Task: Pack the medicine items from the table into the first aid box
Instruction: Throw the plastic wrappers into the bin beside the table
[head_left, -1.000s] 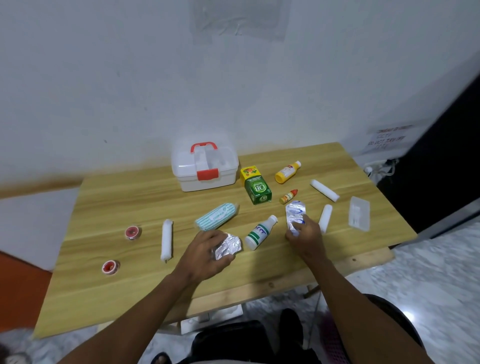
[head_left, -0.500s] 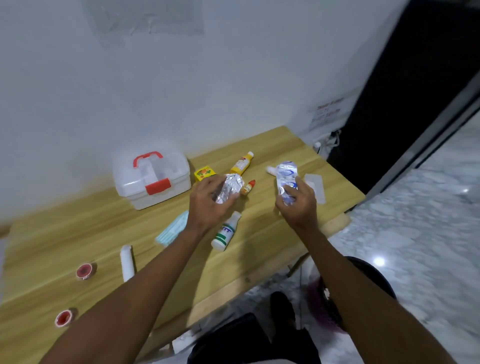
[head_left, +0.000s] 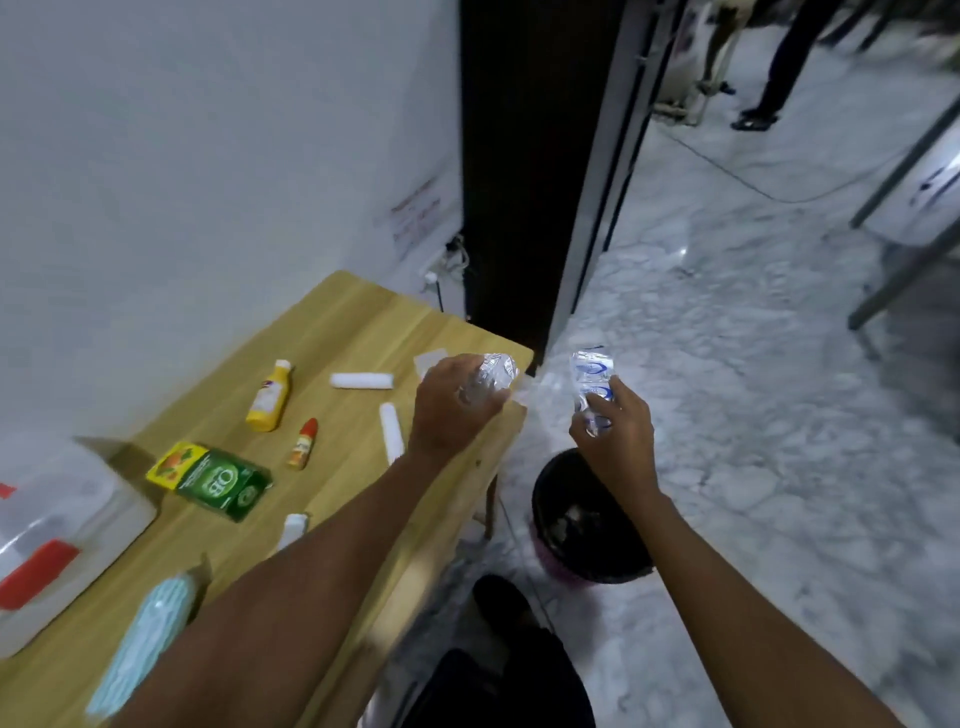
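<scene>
Left hand (head_left: 451, 410) closed around a crumpled silver foil strip (head_left: 492, 375), held above the right end of the wooden table (head_left: 343, 322). Right hand (head_left: 613, 441) gripping a blue-printed foil strip (head_left: 592, 375) out past the table edge, above a black bin (head_left: 587, 525) on the marble floor (head_left: 779, 415). Hands apart. First aid box (head_left: 57, 535) at far left of the table, lid down, partly cut off. Lying on the tabletop: yellow bottle (head_left: 270, 397), small orange dropper (head_left: 303, 444), green and yellow carton (head_left: 210, 480), two white gauze rolls (head_left: 362, 380) (head_left: 391, 439), pale blue mask pack (head_left: 143, 649).
</scene>
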